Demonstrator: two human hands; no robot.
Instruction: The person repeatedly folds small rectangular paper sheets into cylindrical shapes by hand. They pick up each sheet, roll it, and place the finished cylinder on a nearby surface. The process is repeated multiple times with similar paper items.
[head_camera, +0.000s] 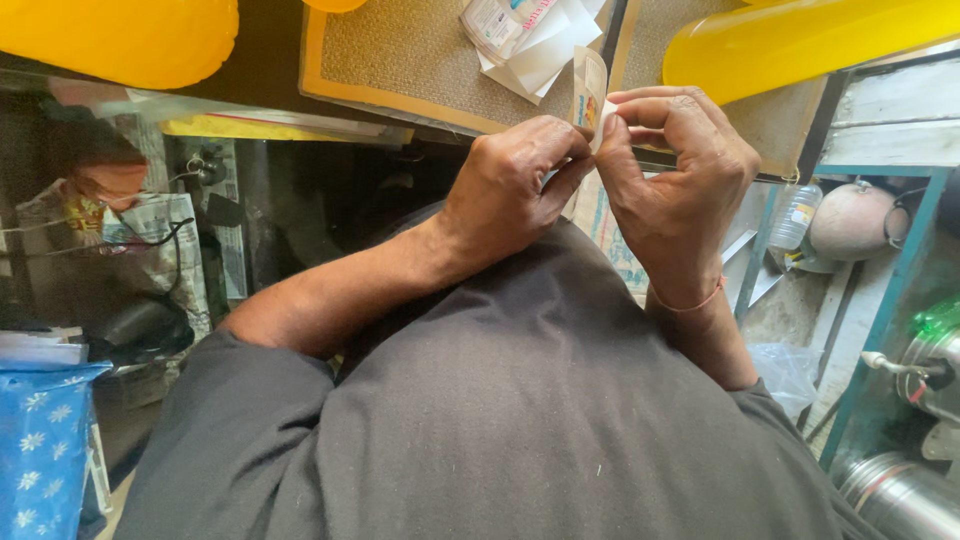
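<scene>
Both hands met just above the dark shirt (560, 400), left hand (515, 190) and right hand (675, 185) pinching a small paper sachet (588, 95) by its edges, likely for tearing; more packets (525, 40) lay farther off on the mat (400, 60)

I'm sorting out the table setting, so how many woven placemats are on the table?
2. One woven placemat with an orange border lies under the heap of white paper packets; the second placemat lies to its right, partly under a yellow plastic object. Others may lie out of view.

Woven mat (420, 60) on dark counter; teal shelf frame (890, 300) right; daylight, perhaps.
</scene>
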